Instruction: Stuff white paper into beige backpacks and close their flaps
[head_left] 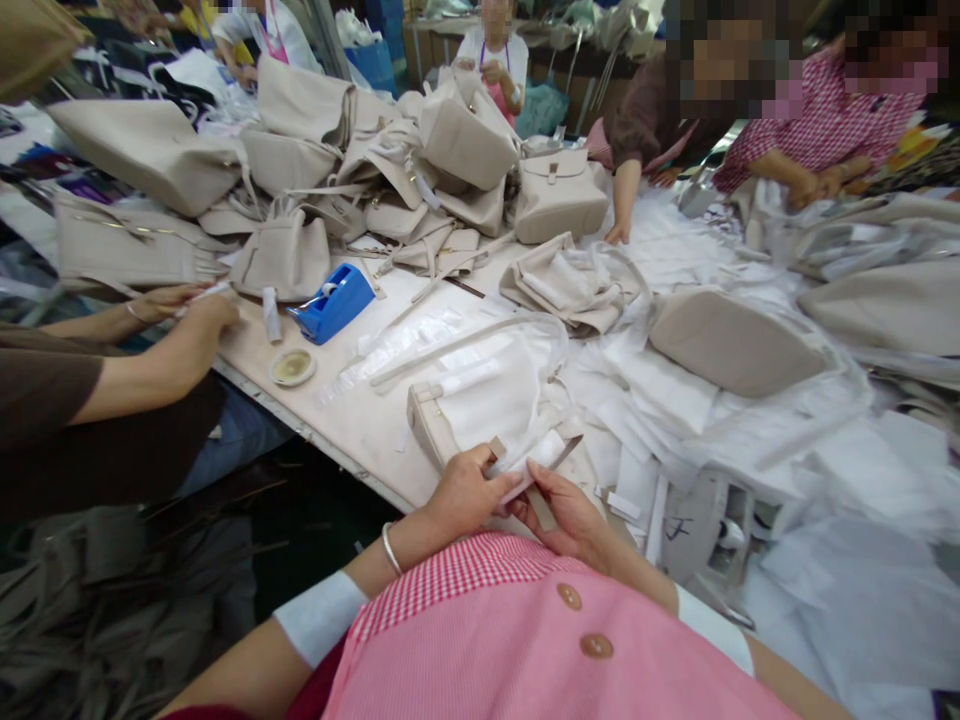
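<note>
Open tabletop (346,428) (narrow strip), dispenser (335,308), heaped bags (289,162) blocking beyond

Left grip (465,492), right grip (571,515), white wrapping (545,449) between

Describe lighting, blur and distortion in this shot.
Head view: light bright over the table, dim below it; left hand and right hand fairly sharp; white sheets at lower right pale and smeared, edges hard to tell; wide-angle stretching toward the corners.

My left forearm (358,568) reaches in from seven o'clock, my right forearm (637,570) from five; my left hand (466,488) and right hand (568,512) nearly meet at six, both pinching with bent fingers.
</note>
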